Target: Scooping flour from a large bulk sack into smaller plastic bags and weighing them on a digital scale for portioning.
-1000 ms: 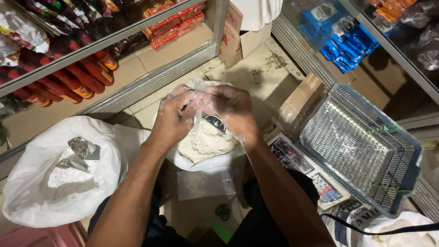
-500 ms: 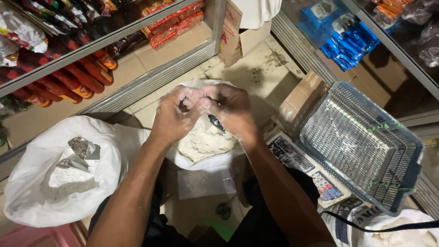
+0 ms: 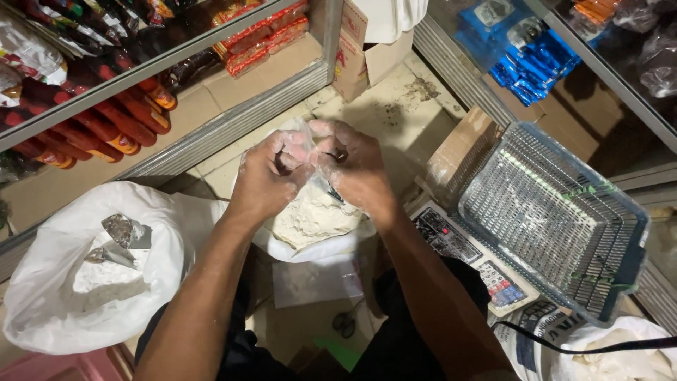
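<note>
My left hand (image 3: 271, 176) and my right hand (image 3: 356, 169) are close together over a clear plastic bag (image 3: 310, 219) of off-white powder. Both pinch the bag's gathered top between dusty fingers. A small dark object sticks out under my right hand; I cannot tell what it is. Below the hands lies a large white sack (image 3: 331, 247) holding the same powder.
A big white sack (image 3: 63, 282) with powder and a metal scoop (image 3: 123, 236) lies at the left. A wire-mesh scale tray (image 3: 543, 212) on a digital scale (image 3: 458, 247) stands at the right. Glass shelves of packaged goods rise on both sides. Scissors (image 3: 344, 323) lie on the floor.
Both hands have shifted slightly up and to the right, twisting the top of the small bag tighter.
</note>
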